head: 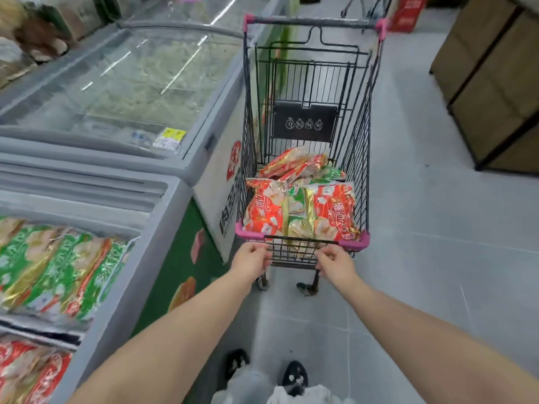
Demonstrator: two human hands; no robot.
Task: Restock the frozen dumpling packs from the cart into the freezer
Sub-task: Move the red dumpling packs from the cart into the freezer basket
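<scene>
Several dumpling packs (300, 211) wait in my cart (361, 243), both hands (250, 259) curled round its front rim, freezer (122, 287) part-filled.

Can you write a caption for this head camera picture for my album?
Both hands, left and right, grip the cart of dumpling packs beside the freezer.

arms: we wear no sleeves, bare to the frame edge | trousers (250, 387): pale grey | shoes (296, 376): black, white marks
</scene>
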